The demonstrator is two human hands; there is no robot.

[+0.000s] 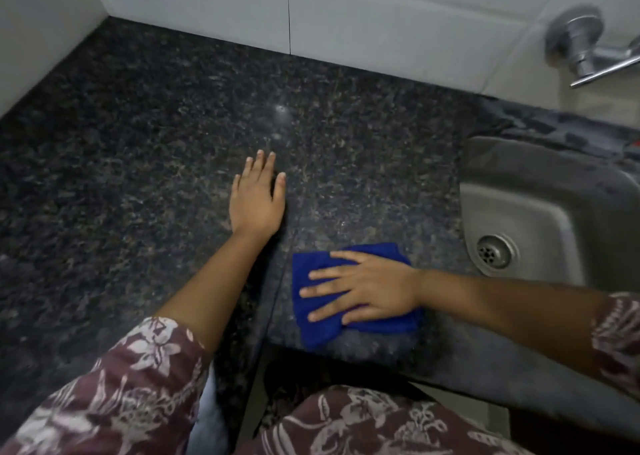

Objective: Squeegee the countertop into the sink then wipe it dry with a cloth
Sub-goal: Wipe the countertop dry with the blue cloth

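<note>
**Pressing the cloth flat on the counter**

From the head camera, your right hand [367,288] lies flat on the blue cloth [313,331]. Its fingers are straight and spread, pointing to your left, and the palm presses the cloth onto the counter [138,143]. The cloth sits crumpled near the counter's front edge, just left of the sink [540,212]. Your left hand [258,200] rests palm down on the bare dark granite farther back, with fingers straight and close together, gripping nothing, well apart from the cloth. The steel sink is at your right, its drain [493,251] showing. A chrome tap [585,46] sticks out from the white tiled wall [346,11] above it. Both sleeves [138,368] carry a maroon floral print.
</note>
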